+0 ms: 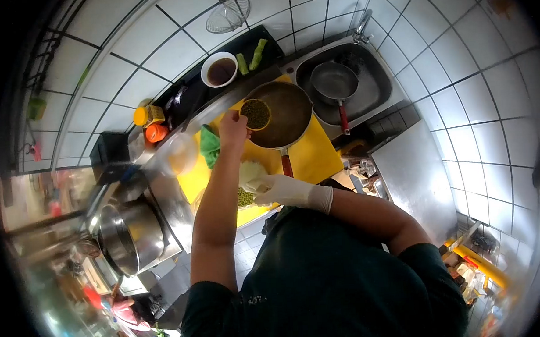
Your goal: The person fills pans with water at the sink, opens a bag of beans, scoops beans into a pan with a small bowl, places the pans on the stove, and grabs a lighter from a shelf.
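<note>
My bare left hand [234, 129] is closed on the edge of a small yellow-rimmed cup [256, 113] filled with small green beans. The cup is over the left part of a wide dark frying pan [290, 112] with a red handle. White-gloved, my right hand [283, 190] grips a pale, see-through plastic bag [252, 170] just below the pan. More green beans [245, 197] show at the bag's lower part. Pan and bag are on a yellow board [312, 151]. A green cloth [209, 145] lies left of my left hand.
At the back stand a white bowl of brown liquid [220, 70] and green vegetable pieces [256, 54]. A smaller pan [334, 81] sits in the sink [386, 89] at right. Orange-lidded jars [155, 132] and a large steel pot [130, 237] are at left.
</note>
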A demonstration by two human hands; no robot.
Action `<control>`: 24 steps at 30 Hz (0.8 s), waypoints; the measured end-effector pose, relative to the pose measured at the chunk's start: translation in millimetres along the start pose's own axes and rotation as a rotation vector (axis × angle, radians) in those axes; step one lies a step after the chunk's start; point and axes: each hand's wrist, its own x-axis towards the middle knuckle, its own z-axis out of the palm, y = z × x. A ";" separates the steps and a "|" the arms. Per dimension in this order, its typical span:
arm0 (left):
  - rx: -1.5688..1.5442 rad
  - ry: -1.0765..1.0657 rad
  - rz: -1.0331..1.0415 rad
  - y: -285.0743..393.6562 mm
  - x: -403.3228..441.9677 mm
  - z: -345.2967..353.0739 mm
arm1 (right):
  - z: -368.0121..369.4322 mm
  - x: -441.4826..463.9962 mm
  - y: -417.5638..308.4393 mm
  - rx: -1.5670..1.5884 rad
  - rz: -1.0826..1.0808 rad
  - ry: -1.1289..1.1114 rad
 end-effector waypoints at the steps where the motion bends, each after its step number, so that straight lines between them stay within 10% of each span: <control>1: 0.171 0.040 0.102 -4.2 4.0 1.4 | 0.6 1.9 1.3 -0.031 -0.004 -0.002; 12: 1.081 0.166 0.752 19.7 -10.6 26.9 | 4.2 3.7 -7.3 0.163 -0.006 -0.110; 24: 0.653 0.474 0.929 53.1 -151.6 -105.1 | -0.7 1.2 -47.5 0.293 0.063 -0.070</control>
